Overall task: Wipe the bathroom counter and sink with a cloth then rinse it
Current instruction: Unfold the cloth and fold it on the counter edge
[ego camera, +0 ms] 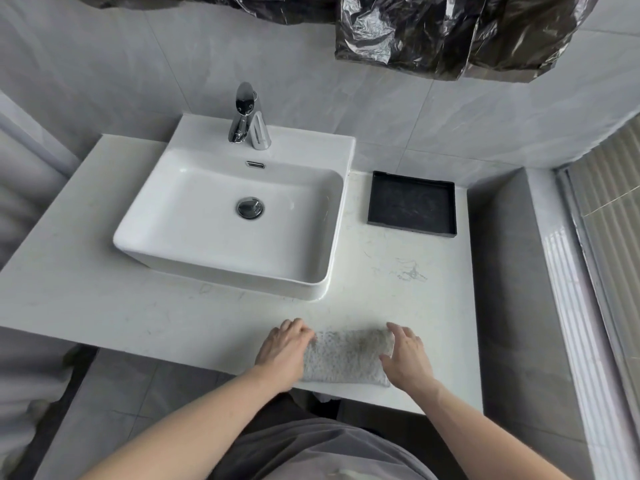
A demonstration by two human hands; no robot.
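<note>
My fingers lie loosely apart on a folded grey cloth (346,356) — left hand (285,351), right hand (407,358). It rests on the white marble worktop (104,299) — grey-tiled wall (381,105) behind the white rectangular sink (228,261).

The black plastic sheeting (450,32) on the wall is cut off by the top edge. The left hand (282,351) covers the left end of the folded cloth (346,358); the right hand (407,358) overlaps its right end. The counter (138,306) runs out at the left edge. Both forearms leave the bottom edge. The sink (228,216) hides the counter beneath it
</note>
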